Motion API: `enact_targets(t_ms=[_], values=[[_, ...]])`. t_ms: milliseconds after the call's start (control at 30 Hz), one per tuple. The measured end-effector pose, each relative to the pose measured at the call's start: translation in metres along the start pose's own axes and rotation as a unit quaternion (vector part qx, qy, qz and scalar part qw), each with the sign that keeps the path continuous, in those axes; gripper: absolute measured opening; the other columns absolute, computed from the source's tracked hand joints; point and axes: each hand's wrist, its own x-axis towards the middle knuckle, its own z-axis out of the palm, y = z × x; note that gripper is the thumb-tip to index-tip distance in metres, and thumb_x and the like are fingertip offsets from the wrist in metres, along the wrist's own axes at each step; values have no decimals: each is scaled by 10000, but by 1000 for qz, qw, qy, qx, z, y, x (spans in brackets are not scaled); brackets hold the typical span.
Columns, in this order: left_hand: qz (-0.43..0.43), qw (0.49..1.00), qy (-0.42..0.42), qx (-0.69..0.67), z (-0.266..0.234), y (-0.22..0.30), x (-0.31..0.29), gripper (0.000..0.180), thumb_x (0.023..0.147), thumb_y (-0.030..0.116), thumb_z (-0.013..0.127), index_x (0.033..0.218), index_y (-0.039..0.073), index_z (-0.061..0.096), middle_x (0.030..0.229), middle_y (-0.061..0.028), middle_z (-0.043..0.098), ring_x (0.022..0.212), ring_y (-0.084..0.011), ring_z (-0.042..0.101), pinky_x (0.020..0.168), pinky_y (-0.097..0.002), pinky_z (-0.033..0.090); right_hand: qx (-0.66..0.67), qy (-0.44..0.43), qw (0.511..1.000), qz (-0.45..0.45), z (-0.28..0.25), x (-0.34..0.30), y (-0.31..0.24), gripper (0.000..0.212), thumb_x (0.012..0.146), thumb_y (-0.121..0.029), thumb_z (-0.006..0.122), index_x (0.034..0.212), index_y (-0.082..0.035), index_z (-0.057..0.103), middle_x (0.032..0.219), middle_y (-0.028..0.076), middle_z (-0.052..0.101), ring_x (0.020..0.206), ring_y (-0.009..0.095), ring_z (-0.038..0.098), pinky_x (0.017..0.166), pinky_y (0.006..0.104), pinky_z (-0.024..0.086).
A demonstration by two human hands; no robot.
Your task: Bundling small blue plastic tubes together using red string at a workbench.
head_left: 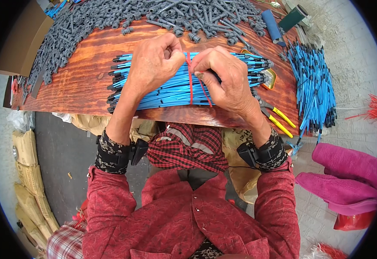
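A bundle of thin blue rods with black tips [164, 97] lies across the wooden table in front of me. Red string [191, 86] runs around its middle, with a loose end hanging over the rods. My left hand [158, 60] is closed above the bundle, left of the string; its pinching fingers have hold of the string. Just to its right, my right hand [223, 75] is also closed, thumb and forefinger pinching the red string close to where it crosses the bundle. What lies inside each fist is hidden.
Grey plastic fittings [106, 17] are heaped along the far side of the table [89, 56]. Yellow-handled pliers [279, 118] lie right of the bundle. More blue rods [313, 86] stand beyond the right edge, near a green cylinder [293, 18]. A cardboard box [22, 36] is at left.
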Motion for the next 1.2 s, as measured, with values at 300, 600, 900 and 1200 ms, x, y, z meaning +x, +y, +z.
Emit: enact_targets(t_ms=[300, 600, 900, 1200], values=[[21, 998, 16, 62, 6, -6, 5, 123, 815, 148, 625, 799, 28, 599, 593, -50, 481, 542, -129, 446, 528, -326, 379, -12, -41, 999, 5, -1, 0, 6, 138, 768, 12, 690, 860, -65, 619, 891, 76, 689, 822, 286, 643, 721, 384, 498], [-18, 1000, -11, 3, 5, -4, 12, 137, 857, 141, 652, 903, 16, 685, 765, -113, 691, 650, -230, 665, 624, -369, 522, -4, -41, 999, -10, -4, 1, 8, 161, 767, -70, 716, 904, -94, 636, 865, 50, 646, 826, 292, 620, 713, 407, 476], [180, 961, 164, -128, -16, 44, -39, 174, 868, -61, 592, 1013, 14, 652, 931, -103, 646, 797, -203, 635, 751, -311, 514, -134, -159, 978, -28, -18, 9, -16, 1040, 612, -375, 909, 1481, -54, 434, 1343, 177, 572, 1260, 368, 535, 1059, 475, 441], [-268, 805, -321, -421, 16, -7, -157, 397, 982, 258, 686, 1277, 9, 591, 1045, -60, 683, 838, -92, 625, 771, -252, 541, -279, -389, 877, 37, -16, 44, -31, 1090, 516, -472, 937, 1424, -67, 492, 1263, 163, 634, 1173, 353, 550, 975, 468, 463]])
